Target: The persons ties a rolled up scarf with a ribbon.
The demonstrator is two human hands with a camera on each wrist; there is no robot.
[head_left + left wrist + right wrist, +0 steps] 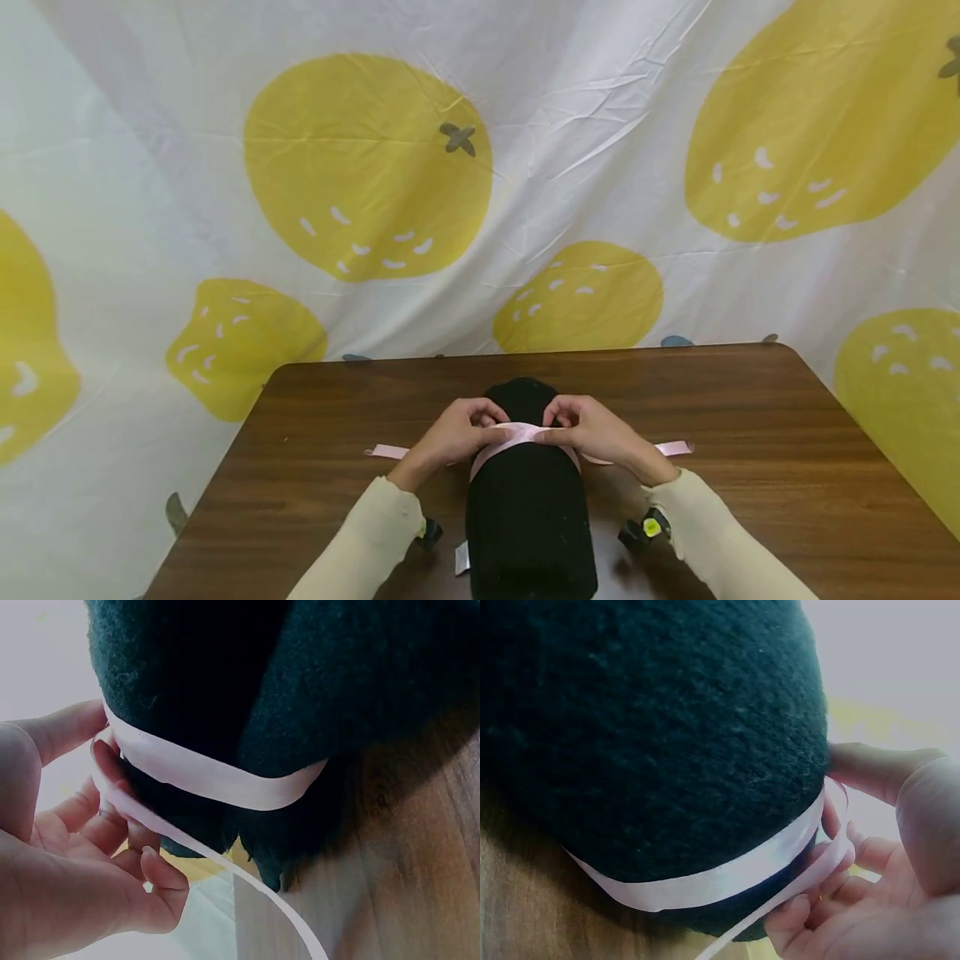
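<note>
A black fuzzy fabric bundle (531, 508), perhaps a rolled blanket, lies lengthwise on the table. Around its far part runs a pink satin ribbon (491, 450), crossed on top. My left hand (459, 433) pinches the ribbon at the left of this crossing, and my right hand (596, 432) pinches it at the right. In the left wrist view, one ribbon strand (202, 851) trails down from the left fingers, beside the band hugging the fabric. A matching strand (761, 911) hangs from the right fingers in the right wrist view. The exact crossing is partly hidden by the thumbs.
The brown wooden table (322, 492) extends on both sides of the bundle. Ribbon tails lie out to the left and right. A white tag (462, 558) sticks out at the bundle's left side. Behind the table hangs a white cloth (585, 100) printed with yellow fruit.
</note>
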